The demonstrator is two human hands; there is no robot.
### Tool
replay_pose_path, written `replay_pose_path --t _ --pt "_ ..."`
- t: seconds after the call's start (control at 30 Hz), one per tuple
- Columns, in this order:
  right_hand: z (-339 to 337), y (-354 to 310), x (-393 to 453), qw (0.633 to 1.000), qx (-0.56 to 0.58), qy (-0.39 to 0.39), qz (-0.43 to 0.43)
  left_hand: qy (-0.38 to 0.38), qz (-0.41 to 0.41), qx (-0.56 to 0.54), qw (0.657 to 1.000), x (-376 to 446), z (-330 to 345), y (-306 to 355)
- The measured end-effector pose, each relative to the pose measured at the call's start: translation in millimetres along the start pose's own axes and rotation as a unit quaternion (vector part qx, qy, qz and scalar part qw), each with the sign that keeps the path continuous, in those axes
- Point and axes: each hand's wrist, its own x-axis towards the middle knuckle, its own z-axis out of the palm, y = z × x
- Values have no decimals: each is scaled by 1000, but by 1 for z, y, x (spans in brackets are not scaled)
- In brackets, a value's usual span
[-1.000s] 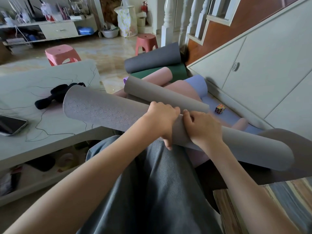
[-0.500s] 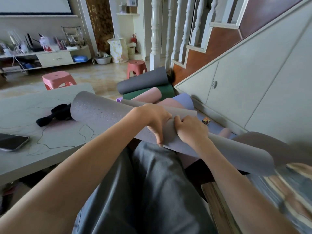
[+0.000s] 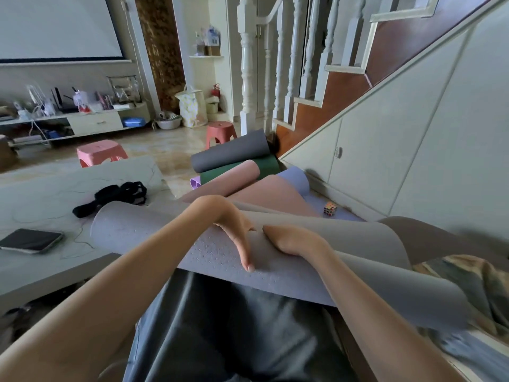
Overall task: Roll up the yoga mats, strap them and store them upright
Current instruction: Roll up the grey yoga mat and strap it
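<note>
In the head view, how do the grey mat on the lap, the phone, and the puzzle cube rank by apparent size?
1. grey mat, nearest the camera, which enlarges it
2. phone
3. puzzle cube, farther away

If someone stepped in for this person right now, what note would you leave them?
Left hand: on the grey mat, thumb flat along the roll.
Right hand: grip on the same mat at the loose flap.
Grey mat lies across the lap, partly rolled.
Black straps wait on the table.
Other mats lie on the floor by the stairs.
Left: finish rolling, strap, stand everything upright.
</note>
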Motion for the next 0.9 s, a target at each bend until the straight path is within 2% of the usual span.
replay_pose_path --t 0.1,0.27,0.33,0.43,0.6,0.67,0.73,0.9 --pt "1 -3 6 1000 7 7 5 -8 -11 19 1000 -1 -6 2" --pt "1 9 8 997 57 51 23 38 -32 42 998 -1 -13 8" --pt "3 11 4 991 55 123 23 24 -20 24 999 1 -13 6" --pt "6 14 -2 949 -2 313 -40 14 6 -19 1000 6 -16 0" --pt "39 17 -24 903 -90 409 -95 5 16 -39 999 13 -20 -15" --pt "45 19 -25 903 -112 403 -101 13 24 -57 998 19 -17 -21" --pt "31 21 -17 929 -98 342 -105 25 27 -96 995 23 -14 -25" --pt "-1 15 10 953 -57 262 -142 45 29 -184 981 25 -13 -29"
